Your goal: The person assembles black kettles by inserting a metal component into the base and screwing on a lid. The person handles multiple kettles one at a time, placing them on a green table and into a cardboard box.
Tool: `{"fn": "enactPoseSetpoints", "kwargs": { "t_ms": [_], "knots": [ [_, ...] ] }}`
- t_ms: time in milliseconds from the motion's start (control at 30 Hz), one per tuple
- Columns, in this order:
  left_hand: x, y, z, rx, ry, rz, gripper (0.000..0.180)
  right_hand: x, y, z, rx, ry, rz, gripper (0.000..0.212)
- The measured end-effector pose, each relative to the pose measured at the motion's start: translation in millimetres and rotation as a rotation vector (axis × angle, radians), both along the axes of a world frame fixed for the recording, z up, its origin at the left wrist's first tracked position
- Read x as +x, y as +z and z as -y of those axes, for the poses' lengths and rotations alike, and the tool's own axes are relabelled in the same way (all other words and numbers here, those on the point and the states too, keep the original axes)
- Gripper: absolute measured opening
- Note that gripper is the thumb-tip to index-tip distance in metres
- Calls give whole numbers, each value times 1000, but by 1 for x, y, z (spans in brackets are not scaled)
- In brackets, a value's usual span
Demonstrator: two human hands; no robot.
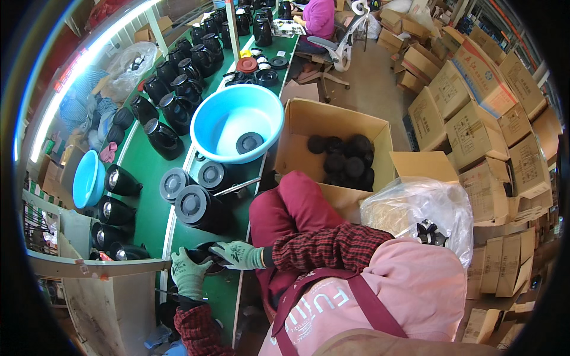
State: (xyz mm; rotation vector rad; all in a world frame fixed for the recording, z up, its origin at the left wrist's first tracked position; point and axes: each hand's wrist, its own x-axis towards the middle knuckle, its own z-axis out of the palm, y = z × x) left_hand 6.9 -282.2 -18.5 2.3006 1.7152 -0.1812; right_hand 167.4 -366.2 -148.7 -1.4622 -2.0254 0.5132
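Observation:
My left hand and my right hand, both in pale green-grey knitted gloves, close on a black round plastic part at the near end of the green work surface. The fingers partly cover it, so its exact kind does not show. Just beyond my hands stand stacks of black round discs with ringed tops, the nearest being a tall stack. Against these leans a thin metal rod. Farther off, a light blue basin has one black disc in it.
Black kettle bodies line the surface's left and far parts. An open carton holding black round parts stands right of my knees, beside a clear plastic bag. Cartons pile up at right. A person in purple sits at the far end.

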Motion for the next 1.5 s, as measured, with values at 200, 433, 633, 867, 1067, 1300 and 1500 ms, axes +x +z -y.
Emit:
{"fn": "enactPoseSetpoints", "kwargs": {
  "t_ms": [200, 433, 633, 867, 1067, 1300, 1500],
  "knots": [
    [-9, 0, -3, 28, -139, 24, 87, -3, -8, 0, 55, -15, 21, 72],
    [-11, 11, 6, 125, -311, -101, 106, -4, -6, 0, 54, -13, 12, 70],
    [-12, 19, -7, -102, -364, 14, 119, 7, 9, -2, 45, 36, 34, 57],
    [-23, 35, -17, 191, -93, -57, 64, 7, 3, -5, 15, 6, 0, 51],
    [8, 43, -2, -48, -284, -172, 66, 7, 2, -4, -54, 1, 91, 69],
    [-7, 47, -21, 322, -186, 189, 64, 5, 3, -4, -21, 28, 25, 67],
    [0, 5, 16, 262, -359, -34, 77, 13, 5, -11, 101, 66, 2, 57]
  ]
}}
